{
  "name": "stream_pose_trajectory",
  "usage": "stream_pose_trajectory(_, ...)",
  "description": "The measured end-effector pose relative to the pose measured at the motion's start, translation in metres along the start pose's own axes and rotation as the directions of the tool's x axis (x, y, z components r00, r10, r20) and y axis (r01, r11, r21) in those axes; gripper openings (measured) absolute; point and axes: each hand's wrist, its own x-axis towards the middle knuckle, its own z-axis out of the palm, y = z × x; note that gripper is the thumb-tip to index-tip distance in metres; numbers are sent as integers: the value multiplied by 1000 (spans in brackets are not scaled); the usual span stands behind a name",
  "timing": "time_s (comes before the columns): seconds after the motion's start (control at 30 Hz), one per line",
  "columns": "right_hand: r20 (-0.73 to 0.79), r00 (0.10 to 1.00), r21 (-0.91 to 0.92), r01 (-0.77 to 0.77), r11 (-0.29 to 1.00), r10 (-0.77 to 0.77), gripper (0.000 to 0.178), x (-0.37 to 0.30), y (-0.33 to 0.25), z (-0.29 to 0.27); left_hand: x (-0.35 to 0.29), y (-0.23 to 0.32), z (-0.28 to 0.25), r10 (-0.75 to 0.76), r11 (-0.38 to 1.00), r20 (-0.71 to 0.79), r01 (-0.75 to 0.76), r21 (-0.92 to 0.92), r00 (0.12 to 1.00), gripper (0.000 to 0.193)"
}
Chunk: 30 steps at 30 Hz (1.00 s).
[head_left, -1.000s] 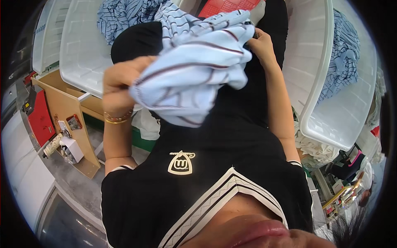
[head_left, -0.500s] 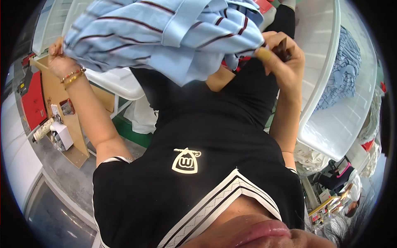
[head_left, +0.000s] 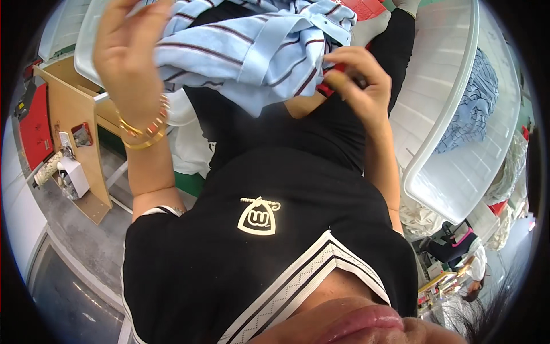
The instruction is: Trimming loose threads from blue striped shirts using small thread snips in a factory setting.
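A light blue garment (head_left: pixel 220 54) with dark maroon and white stripes lies bunched over my lap, a plain blue band running across it. My left hand (head_left: pixel 129 60) is raised at the garment's left edge. Motion smears its fingers, and their tips run near the top of the picture, so its grip does not show. My right hand (head_left: pixel 366 83) is curled at the garment's right edge, thumb and forefinger beside the cloth. A small dark object (head_left: pixel 358 77) sits within its bent fingers, mostly hidden; its kind is unclear.
To the right stands a large translucent white bin (head_left: pixel 441 132), with a blue checked garment (head_left: pixel 475 106) beyond its near wall. A wooden stand (head_left: pixel 80 109) with a red panel (head_left: pixel 34 126) is at left. Far right, another person (head_left: pixel 476 269) is partly visible.
My left hand has come inward and up from the garment's far left corner. My right hand has moved left and slightly down. The garment's spread width has drawn in and bunched.
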Motion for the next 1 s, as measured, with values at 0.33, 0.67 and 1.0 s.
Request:
stream_pose_trajectory(0.33,-287,948,-498,-23,867,-140,21,3,88,-22,-77,-35,123,-431,268,744,860,-434,510,40)
stream_pose_trajectory(0.67,36,989,-401,147,904,-145,21,-35,-21,-25,-68,-28,118,-545,129,633,801,-585,550,22)
stream_pose_trajectory(1.0,-80,994,-389,41,920,-78,36,-11,-35,-17,-72,-29,106,-553,478,530,766,-430,643,21)
